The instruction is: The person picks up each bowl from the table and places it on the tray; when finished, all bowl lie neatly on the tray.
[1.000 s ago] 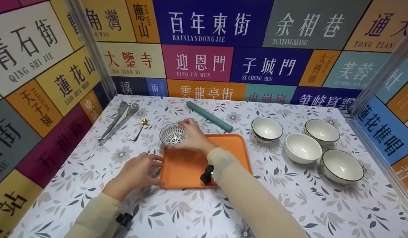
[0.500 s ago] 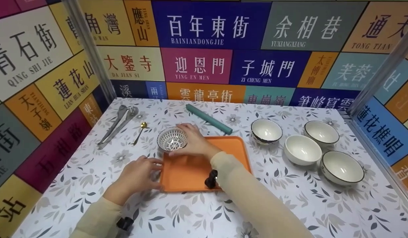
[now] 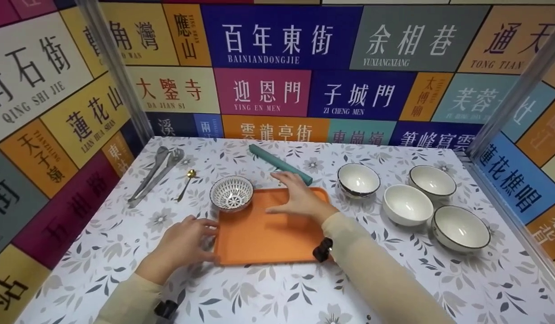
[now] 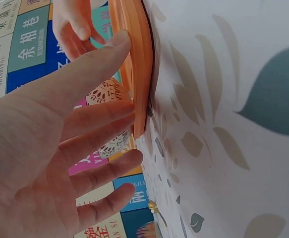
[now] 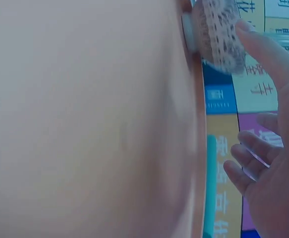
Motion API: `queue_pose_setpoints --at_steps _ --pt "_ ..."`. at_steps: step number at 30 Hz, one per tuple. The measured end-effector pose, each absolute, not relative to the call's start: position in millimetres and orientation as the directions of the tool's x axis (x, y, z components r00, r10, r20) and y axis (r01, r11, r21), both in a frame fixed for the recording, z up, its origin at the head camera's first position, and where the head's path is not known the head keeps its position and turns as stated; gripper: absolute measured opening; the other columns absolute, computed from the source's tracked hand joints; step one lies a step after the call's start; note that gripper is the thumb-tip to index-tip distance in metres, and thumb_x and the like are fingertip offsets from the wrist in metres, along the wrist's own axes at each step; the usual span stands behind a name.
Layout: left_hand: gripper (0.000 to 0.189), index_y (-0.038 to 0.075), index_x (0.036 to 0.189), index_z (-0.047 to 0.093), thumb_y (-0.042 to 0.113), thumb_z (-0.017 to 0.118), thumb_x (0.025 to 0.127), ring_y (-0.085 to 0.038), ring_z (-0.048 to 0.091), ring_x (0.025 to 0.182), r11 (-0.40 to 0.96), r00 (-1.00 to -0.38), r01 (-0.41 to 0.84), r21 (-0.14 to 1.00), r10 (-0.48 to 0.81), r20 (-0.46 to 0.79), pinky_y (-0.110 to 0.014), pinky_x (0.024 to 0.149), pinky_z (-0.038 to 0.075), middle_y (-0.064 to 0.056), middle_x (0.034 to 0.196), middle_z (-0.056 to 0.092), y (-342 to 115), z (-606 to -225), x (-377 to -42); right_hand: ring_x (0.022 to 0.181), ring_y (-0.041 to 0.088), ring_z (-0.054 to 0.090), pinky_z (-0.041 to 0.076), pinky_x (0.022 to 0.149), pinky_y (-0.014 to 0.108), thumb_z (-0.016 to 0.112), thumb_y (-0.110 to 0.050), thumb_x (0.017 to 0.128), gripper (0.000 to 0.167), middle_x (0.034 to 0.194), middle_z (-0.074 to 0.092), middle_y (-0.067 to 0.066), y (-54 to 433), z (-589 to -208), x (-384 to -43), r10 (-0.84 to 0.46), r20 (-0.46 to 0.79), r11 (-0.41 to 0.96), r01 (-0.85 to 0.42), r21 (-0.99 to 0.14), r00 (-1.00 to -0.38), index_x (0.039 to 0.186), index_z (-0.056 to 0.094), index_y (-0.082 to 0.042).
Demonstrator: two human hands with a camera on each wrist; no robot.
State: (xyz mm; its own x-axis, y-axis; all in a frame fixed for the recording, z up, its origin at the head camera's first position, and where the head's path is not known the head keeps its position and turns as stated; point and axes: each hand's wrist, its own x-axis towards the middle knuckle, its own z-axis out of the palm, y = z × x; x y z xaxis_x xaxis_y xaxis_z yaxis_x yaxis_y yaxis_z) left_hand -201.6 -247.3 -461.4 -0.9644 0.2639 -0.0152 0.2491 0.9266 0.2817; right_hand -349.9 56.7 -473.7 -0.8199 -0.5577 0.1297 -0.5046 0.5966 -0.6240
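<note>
A patterned black-and-white bowl (image 3: 232,193) sits on the back left corner of the orange tray (image 3: 259,243). Over the tray's right half is my right hand (image 3: 300,202), its fingers spread and nothing in them, a short way from the bowl. My left hand (image 3: 183,240) stays at the tray's left edge. In the left wrist view its thumb and a couple of fingertips (image 4: 119,39) lie right at the tray rim (image 4: 139,64), the other fingers extended. The bowl (image 5: 218,34) also shows beyond the thumb in the right wrist view.
Behind the tray lies a green rolled cloth or stick (image 3: 279,164). To the right stand several bowls, among them a plain white bowl (image 3: 408,204) and a dark-rimmed bowl (image 3: 461,228). Grey tongs (image 3: 156,175) and a small gold spoon (image 3: 186,185) lie at the left.
My right hand has let go of the patterned bowl and drawn away to the right. The bowl now rests on the tray's back left corner. My left hand has barely moved.
</note>
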Motion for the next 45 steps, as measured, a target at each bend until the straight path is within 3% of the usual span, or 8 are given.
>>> queue_pose_setpoints --at_steps 11,18,30,39,45 --pt "0.066 0.018 0.121 0.078 0.046 0.095 0.065 -0.026 0.060 0.114 0.919 -0.954 0.293 0.265 0.299 0.019 -0.045 0.084 0.055 0.004 0.136 0.069 -248.0 -461.2 -201.9 0.146 0.030 0.039 0.035 0.122 0.054 0.091 -0.040 0.077 0.087 0.156 0.046 0.006 114.2 -461.6 -350.2 -0.553 0.209 0.587 -0.555 -0.589 -0.807 0.151 0.053 -0.016" --pt "0.068 0.017 0.122 0.077 0.047 0.095 0.064 -0.026 0.060 0.117 0.924 -0.962 0.261 0.280 0.274 -0.010 -0.045 0.087 0.055 0.004 0.138 0.068 -247.4 -459.1 -202.0 0.144 0.032 0.041 0.033 0.123 0.055 0.088 -0.037 0.083 0.073 0.153 0.051 0.010 148.9 -456.9 -354.8 -0.540 0.210 0.618 -0.554 -0.558 -0.815 0.146 0.058 -0.013" --pt "0.069 0.018 0.124 0.076 0.046 0.095 0.064 -0.027 0.058 0.122 0.920 -0.963 0.248 0.303 0.267 -0.022 -0.050 0.092 0.055 0.004 0.141 0.066 -246.2 -460.0 -200.9 0.143 0.038 0.038 0.031 0.120 0.062 0.088 -0.038 0.081 0.080 0.151 0.049 0.015 213.2 -445.2 -367.5 -0.481 0.164 0.712 -0.493 -0.501 -0.861 0.148 0.055 -0.010" --pt "0.068 0.017 0.121 0.077 0.046 0.095 0.063 -0.028 0.060 0.118 0.919 -0.960 0.266 0.290 0.279 -0.004 -0.047 0.087 0.055 0.003 0.138 0.068 -247.5 -459.9 -200.1 0.146 0.044 0.034 0.029 0.120 0.065 0.090 -0.046 0.075 0.093 0.156 0.043 0.021 247.9 -447.2 -381.6 -0.436 0.159 0.768 -0.459 -0.446 -0.886 0.150 0.052 -0.007" --pt "0.067 0.017 0.121 0.078 0.046 0.095 0.063 -0.025 0.060 0.114 0.918 -0.960 0.266 0.293 0.279 -0.002 -0.044 0.085 0.055 0.004 0.138 0.068 -246.0 -459.7 -201.6 0.152 0.048 0.024 0.022 0.123 0.066 0.091 -0.048 0.074 0.105 0.162 0.033 0.024 262.9 -446.4 -387.7 -0.390 0.075 0.805 -0.380 -0.455 -0.918 0.156 0.042 -0.004"
